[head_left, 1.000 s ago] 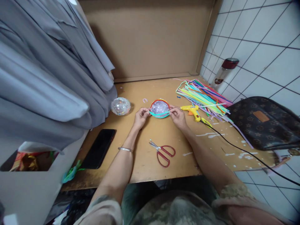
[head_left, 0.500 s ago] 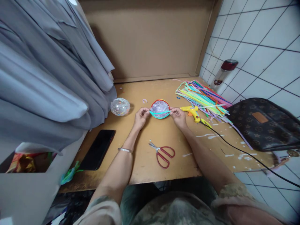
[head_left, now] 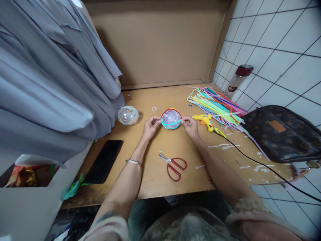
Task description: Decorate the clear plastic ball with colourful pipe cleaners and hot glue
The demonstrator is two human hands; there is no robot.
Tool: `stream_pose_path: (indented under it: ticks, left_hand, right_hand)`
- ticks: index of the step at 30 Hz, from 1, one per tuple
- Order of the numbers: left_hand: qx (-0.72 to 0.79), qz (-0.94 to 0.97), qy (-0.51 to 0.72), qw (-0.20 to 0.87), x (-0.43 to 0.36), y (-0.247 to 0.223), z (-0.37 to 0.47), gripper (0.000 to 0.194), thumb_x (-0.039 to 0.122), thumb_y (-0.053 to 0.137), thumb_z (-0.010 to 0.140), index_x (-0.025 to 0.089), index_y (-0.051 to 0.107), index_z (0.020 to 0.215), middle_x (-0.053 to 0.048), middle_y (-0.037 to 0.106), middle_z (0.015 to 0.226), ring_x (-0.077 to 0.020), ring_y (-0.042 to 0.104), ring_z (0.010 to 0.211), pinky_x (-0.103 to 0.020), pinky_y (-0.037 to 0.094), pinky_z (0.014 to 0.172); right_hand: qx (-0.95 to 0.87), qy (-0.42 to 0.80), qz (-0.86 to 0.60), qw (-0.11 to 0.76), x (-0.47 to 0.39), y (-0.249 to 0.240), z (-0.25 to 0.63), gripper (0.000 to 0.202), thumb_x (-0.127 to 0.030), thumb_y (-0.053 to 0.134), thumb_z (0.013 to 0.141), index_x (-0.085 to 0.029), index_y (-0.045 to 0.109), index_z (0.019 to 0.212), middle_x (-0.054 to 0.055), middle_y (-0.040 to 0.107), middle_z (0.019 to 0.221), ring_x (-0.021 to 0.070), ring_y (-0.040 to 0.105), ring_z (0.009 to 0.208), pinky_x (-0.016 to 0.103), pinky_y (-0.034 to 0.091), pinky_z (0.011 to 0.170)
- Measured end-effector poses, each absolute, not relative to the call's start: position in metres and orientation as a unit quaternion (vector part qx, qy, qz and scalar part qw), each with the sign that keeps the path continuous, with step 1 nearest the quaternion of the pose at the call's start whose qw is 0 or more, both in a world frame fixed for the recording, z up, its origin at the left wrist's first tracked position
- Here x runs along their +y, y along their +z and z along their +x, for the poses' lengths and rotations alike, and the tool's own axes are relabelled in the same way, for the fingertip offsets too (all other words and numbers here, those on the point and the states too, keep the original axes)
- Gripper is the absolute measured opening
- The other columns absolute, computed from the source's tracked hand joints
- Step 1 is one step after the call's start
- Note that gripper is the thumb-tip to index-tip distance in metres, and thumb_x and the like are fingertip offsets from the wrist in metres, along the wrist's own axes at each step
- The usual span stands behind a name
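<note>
A clear bowl-like half sphere (head_left: 171,116) stands on the table in front of me, its rim edged red on the far side and turquoise on the near side. My left hand (head_left: 151,126) pinches one end of a turquoise pipe cleaner (head_left: 171,124) at the left of the rim. At the right of the rim, my right hand (head_left: 189,125) pinches the other end. Between the hands the strip bows along the near side. A yellow glue gun (head_left: 206,121) lies just right of my right hand, and red-handled scissors (head_left: 173,164) lie nearer to me.
Left of my hands sits a clear ball (head_left: 128,115). A black phone (head_left: 104,161) lies at front left. A pile of coloured pipe cleaners (head_left: 217,103), a bottle (head_left: 237,80) and a brown bag (head_left: 278,134) line the right. The glue gun's cord (head_left: 253,162) runs off right.
The turquoise strip has been lowered and bent closer to the near rim of the half sphere. Both hands have stayed pinched at its ends with only a slight shift.
</note>
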State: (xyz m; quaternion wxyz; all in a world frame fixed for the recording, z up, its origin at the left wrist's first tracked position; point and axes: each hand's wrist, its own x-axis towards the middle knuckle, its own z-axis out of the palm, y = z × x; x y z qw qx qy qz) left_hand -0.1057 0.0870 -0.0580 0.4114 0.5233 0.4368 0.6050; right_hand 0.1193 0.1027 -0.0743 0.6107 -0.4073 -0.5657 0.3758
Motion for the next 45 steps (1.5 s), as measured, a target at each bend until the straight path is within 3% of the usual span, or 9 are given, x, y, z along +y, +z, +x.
stream_pose_path:
  ticks: [7, 16, 30, 45]
  left_hand:
    - [0.433, 0.489, 0.615, 0.442, 0.085, -0.055, -0.102, 0.047, 0.048, 0.092, 0.055, 0.017, 0.07, 0.083, -0.002, 0.074, 0.078, -0.0123, 0.064, 0.068, -0.028, 0.053, 0.072]
    - [0.427, 0.476, 0.617, 0.458, 0.081, -0.052, -0.099, 0.042, 0.05, 0.09, 0.057, 0.015, 0.071, 0.072, 0.0, 0.067, 0.062, -0.0103, 0.058, 0.058, -0.027, 0.051, 0.066]
    - [0.407, 0.498, 0.604, 0.471, 0.085, -0.06, -0.099, 0.041, 0.051, 0.085, 0.066, 0.016, 0.068, 0.077, -0.002, 0.071, 0.078, -0.0125, 0.062, 0.07, -0.03, 0.052, 0.078]
    - [0.431, 0.524, 0.599, 0.425, 0.083, -0.057, -0.099, 0.045, 0.054, 0.082, 0.069, 0.017, 0.062, 0.082, 0.0, 0.069, 0.077, -0.0122, 0.063, 0.069, -0.028, 0.054, 0.074]
  right_hand:
    - [-0.579, 0.357, -0.411, 0.607, 0.098, -0.072, 0.122, 0.02, -0.042, 0.069, 0.076, -0.023, 0.062, 0.077, 0.008, 0.075, 0.099, 0.0235, 0.071, 0.095, 0.041, 0.057, 0.09]
    - [-0.588, 0.347, -0.419, 0.598, 0.097, -0.07, 0.125, 0.029, -0.05, 0.071, 0.076, -0.024, 0.058, 0.078, 0.007, 0.074, 0.092, 0.023, 0.07, 0.088, 0.04, 0.058, 0.084]
    - [-0.573, 0.354, -0.434, 0.599, 0.096, -0.064, 0.124, 0.031, -0.052, 0.072, 0.074, -0.023, 0.06, 0.078, 0.003, 0.071, 0.079, 0.0207, 0.067, 0.075, 0.037, 0.057, 0.074]
    - [-0.588, 0.321, -0.448, 0.592, 0.096, -0.075, 0.122, 0.028, -0.05, 0.067, 0.079, -0.024, 0.061, 0.084, 0.007, 0.073, 0.093, 0.0232, 0.07, 0.085, 0.044, 0.056, 0.089]
